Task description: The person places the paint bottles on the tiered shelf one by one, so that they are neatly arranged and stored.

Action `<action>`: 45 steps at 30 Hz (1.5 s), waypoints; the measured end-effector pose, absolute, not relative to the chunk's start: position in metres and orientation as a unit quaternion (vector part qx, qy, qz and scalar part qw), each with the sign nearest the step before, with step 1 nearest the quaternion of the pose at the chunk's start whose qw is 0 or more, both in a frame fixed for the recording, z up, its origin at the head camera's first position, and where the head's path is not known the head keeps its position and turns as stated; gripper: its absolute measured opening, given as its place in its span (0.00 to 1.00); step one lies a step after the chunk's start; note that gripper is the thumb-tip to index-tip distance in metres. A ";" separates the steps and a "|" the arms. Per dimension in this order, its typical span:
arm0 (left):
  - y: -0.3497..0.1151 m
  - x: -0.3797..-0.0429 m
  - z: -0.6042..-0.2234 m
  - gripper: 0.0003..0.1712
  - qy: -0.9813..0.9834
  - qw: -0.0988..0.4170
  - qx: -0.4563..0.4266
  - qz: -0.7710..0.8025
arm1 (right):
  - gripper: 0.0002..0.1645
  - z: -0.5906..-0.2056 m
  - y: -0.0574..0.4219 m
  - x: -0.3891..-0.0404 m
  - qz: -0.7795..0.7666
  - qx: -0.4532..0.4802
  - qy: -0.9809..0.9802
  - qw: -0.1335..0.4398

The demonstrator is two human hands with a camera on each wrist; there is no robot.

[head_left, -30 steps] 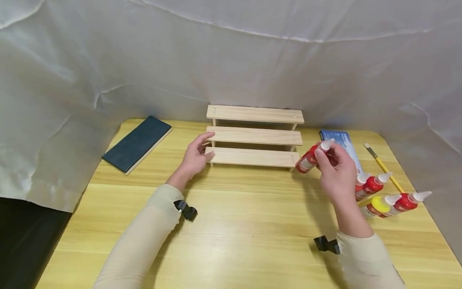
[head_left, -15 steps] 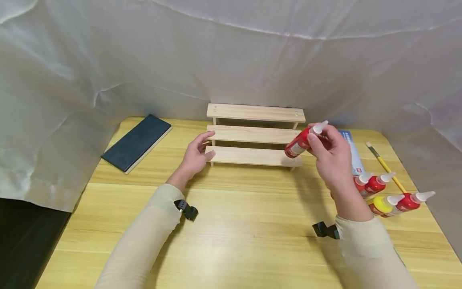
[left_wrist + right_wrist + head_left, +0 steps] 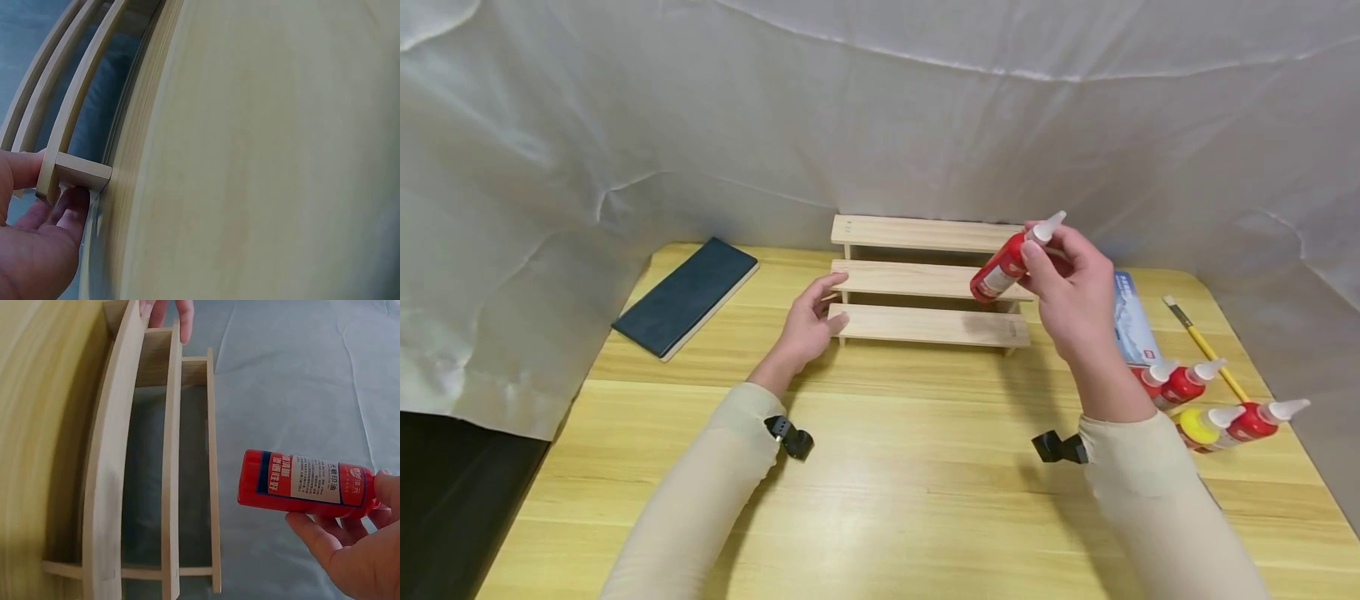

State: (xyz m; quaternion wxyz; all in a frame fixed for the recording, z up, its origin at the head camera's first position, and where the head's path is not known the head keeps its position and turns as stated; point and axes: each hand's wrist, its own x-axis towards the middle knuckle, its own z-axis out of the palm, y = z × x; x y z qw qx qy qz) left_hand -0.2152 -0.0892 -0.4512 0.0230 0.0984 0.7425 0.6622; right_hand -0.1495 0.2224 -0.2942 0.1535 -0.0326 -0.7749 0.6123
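A three-tier wooden display rack (image 3: 917, 323) stands at the back of the table. My left hand (image 3: 803, 332) grips its left end, thumb on the lowest board. In the left wrist view the fingers curl in beside the end support (image 3: 84, 172) under that board. My right hand (image 3: 1078, 304) holds a red ink bottle (image 3: 998, 271) by its neck, with the white pointed nozzle sticking up past the fingers. The bottle is tilted and overlaps the right part of the middle tier in the head view. Its printed label (image 3: 315, 481) faces the right wrist camera.
Several more nozzle bottles stand at the right, red ones (image 3: 1255, 421) and a yellow one (image 3: 1198, 425). Behind them lie a blue box (image 3: 1133, 321) and a yellow-handled paintbrush (image 3: 1206, 346). A dark notebook (image 3: 688, 296) lies at the back left. Grey cloth (image 3: 925, 125) hangs behind.
My right hand has carried the red ink bottle up and to the left, from beside the rack's lowest tier to over its right part. The left hand stays on the rack's left end.
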 end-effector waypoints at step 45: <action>-0.089 -0.212 -0.445 0.37 0.750 0.017 0.110 0.652 | 0.20 -0.272 0.140 -0.255 0.700 0.072 -0.699 0.131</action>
